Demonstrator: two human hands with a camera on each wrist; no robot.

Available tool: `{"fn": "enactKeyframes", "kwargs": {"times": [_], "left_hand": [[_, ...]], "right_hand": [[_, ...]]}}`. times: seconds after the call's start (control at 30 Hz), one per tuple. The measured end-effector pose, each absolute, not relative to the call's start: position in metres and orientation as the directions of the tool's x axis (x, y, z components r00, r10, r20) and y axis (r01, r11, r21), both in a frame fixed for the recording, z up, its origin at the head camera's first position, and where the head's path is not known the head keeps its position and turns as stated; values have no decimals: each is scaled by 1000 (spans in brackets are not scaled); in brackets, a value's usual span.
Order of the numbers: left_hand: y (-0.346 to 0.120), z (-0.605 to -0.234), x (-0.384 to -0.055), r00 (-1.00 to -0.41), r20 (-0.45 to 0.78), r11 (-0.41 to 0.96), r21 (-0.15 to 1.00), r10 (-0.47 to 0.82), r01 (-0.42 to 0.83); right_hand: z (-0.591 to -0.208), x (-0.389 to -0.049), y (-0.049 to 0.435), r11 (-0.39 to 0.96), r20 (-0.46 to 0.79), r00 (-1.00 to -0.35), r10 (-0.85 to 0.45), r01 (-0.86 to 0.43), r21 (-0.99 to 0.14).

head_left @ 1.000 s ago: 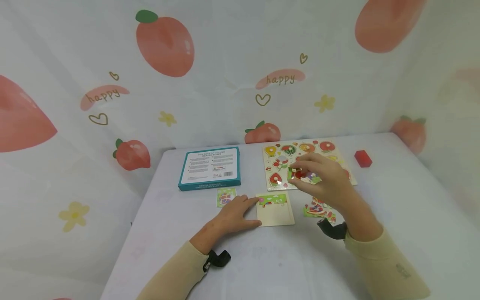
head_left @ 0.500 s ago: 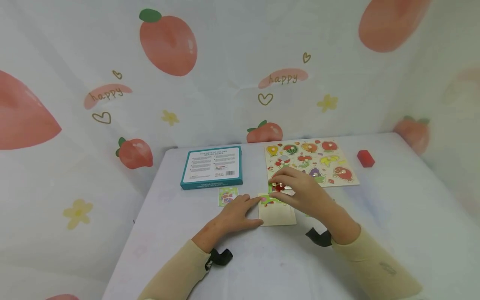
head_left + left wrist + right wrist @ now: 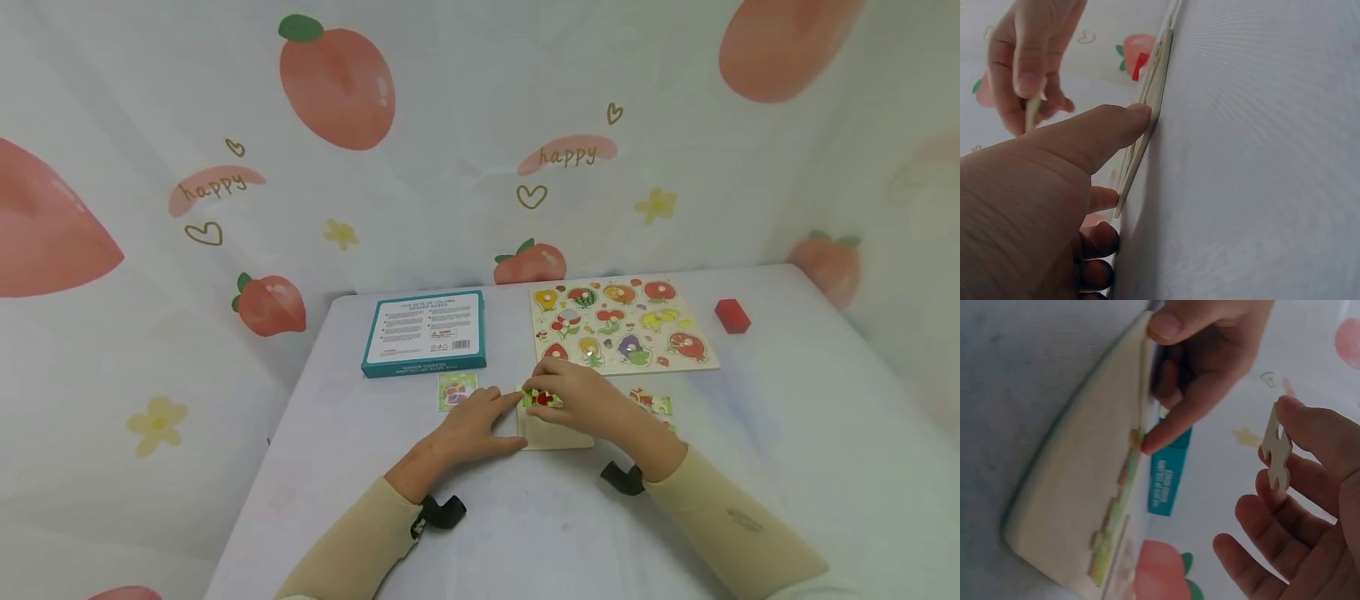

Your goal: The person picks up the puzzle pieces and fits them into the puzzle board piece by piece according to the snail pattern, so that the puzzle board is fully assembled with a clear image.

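Note:
A small square wooden jigsaw tray (image 3: 558,435) lies on the table, its far edge filled with green printed pieces (image 3: 1110,528). My left hand (image 3: 472,429) touches the tray's left side, index fingertip near the far corner and thumb at the near one. Over the tray, my right hand (image 3: 592,402) pinches a jigsaw piece (image 3: 543,398) between thumb and fingers. In the right wrist view that jigsaw piece (image 3: 1277,453) shows its bare wooden underside and is raised off the tray. Several loose jigsaw pieces (image 3: 662,405) lie to the right, partly hidden by the right forearm.
A printed picture card (image 3: 457,389) lies beyond my left hand. Behind it is a teal-edged box (image 3: 427,333). A fruit puzzle board (image 3: 652,340) with knobbed pieces stretches across the back right, and a red block (image 3: 732,316) sits beside it.
My right hand has brought the jigsaw piece from above the fruit board leftward and toward me, down over the tray. The left hand keeps its place at the tray's edge.

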State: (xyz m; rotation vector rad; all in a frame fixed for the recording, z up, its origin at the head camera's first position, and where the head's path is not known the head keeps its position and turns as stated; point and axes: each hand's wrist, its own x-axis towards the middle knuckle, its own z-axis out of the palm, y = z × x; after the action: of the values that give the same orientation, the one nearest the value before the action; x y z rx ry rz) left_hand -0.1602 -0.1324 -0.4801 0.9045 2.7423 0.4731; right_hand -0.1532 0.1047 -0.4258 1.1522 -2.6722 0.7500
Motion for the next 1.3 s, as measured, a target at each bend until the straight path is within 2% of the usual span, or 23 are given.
{"fn": "enactKeyframes", "kwargs": {"times": [0.2, 0.57, 0.83, 1.07, 1.3], "left_hand": [[-132, -479, -160, -792, -120, 765, 378, 598, 520], [-134, -481, -161, -791, -100, 762, 365, 604, 535], [-132, -479, -159, -792, -105, 764, 367, 601, 531], [-131, -477, -157, -793, -106, 766, 363, 599, 530], [-132, -477, -159, -790, -101, 766, 346, 604, 542]], "right_hand": [[-439, -158, 101, 619, 195, -730, -655, -666, -416], [-452, -167, 98, 659, 59, -749, -660, -614, -433], [-466, -169, 99, 622, 85, -732, -676, -629, -467], [-468, -169, 98, 664, 69, -765, -641, -597, -450], [-473, -169, 96, 622, 151, -729, -668, -658, -426]]}}
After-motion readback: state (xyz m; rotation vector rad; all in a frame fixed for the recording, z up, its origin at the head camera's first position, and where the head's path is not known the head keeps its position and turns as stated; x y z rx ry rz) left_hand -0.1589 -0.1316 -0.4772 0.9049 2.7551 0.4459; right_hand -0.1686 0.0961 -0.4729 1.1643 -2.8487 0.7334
